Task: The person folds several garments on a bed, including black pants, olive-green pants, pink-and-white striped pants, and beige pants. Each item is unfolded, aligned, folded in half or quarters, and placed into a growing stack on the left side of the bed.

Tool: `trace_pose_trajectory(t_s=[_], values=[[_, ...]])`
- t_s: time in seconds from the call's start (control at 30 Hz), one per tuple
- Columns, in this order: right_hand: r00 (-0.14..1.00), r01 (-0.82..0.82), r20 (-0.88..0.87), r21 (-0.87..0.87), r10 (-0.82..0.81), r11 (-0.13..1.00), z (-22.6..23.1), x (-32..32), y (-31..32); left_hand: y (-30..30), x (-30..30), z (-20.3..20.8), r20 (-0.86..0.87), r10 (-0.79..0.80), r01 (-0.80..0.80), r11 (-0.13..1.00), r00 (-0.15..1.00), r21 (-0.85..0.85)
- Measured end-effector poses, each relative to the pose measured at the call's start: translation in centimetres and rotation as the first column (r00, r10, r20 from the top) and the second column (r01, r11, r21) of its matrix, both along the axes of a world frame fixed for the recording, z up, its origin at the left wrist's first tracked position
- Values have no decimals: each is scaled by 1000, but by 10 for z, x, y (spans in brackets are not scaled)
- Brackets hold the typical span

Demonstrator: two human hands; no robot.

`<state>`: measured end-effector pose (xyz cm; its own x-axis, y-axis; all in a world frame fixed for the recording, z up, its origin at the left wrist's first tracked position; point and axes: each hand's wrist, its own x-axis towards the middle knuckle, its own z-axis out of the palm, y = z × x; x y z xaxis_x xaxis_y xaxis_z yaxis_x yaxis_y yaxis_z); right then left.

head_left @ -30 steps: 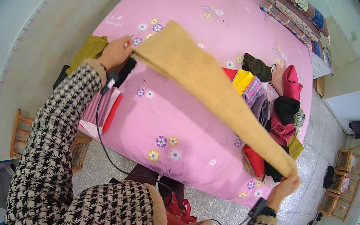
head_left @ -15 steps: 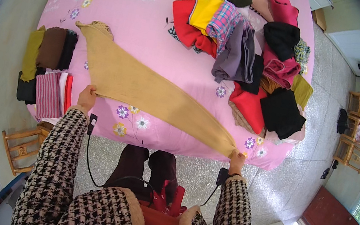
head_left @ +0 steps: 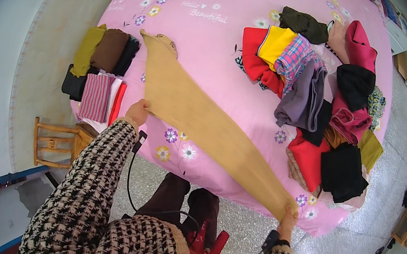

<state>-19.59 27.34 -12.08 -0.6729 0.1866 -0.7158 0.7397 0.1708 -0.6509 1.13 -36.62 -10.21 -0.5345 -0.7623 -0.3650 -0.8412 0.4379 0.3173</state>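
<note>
A pair of tan leggings (head_left: 203, 127), doubled lengthwise, lies stretched across the pink bedspread (head_left: 211, 52). Its wide top end with a patterned lining is at the far left, and it narrows toward the near right. My left hand (head_left: 137, 112) pinches the near edge close to the wide end. At the narrow leg end, my right hand (head_left: 288, 221) grips the cloth by the bed's front edge. Left of my left hand stand folded clothes, among them a striped pink garment (head_left: 96, 98), a brown one (head_left: 109, 49) and an olive one (head_left: 88, 49).
A heap of clothes covers the bed's right side, with a grey-purple garment (head_left: 304, 98), a yellow one (head_left: 276, 47) and a black one (head_left: 343, 173). A wooden chair (head_left: 56, 143) stands near the bed's left corner. Black cords hang from my wrists.
The view has turned, so the bed and clothes sit farther right and tilted. Both hands keep their hold on the leggings, which lie much as before.
</note>
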Motion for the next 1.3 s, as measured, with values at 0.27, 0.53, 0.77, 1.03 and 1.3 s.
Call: trace_pose_trajectory(t_s=[0.27,0.53,0.77,1.03,1.3], values=[[977,116,-196,140,-87,983,14,-29,78,104,10,0,-44,-339,322,836,940,445],[940,14,-337,181,49,983,13,-20,22,13,-47,5,-204,-429,413,903,880,-119],[751,-221,-295,730,591,646,26,-12,-65,-88,-128,10,-242,-566,450,798,788,-399],[720,-444,188,865,668,236,-13,-17,-166,-106,-167,-5,162,-639,652,757,752,-38],[313,-668,-255,626,915,403,-1,39,-336,-191,-136,32,162,-236,18,612,958,790]])
